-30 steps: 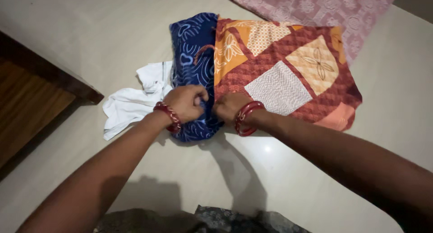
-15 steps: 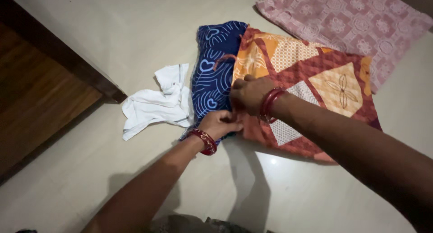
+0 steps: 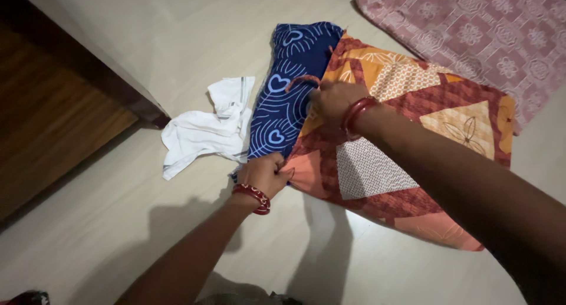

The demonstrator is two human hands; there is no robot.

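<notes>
Pale floor tiles (image 3: 147, 39) carry an orange patchwork pillow cover (image 3: 407, 140) half drawn over a blue patterned pillow (image 3: 283, 98). Left hand (image 3: 262, 174) pinches the cover's near corner, fingers closed on the cloth. Right hand (image 3: 333, 101) grips its open edge further up. Just left lies a crumpled white cloth (image 3: 203, 131); a pink mat (image 3: 471, 28) lies beyond.

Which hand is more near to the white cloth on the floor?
The left hand. It grips the cover's corner just right of and below the white cloth. The right hand sits farther right, on the orange cover beyond the blue pillow.
</notes>
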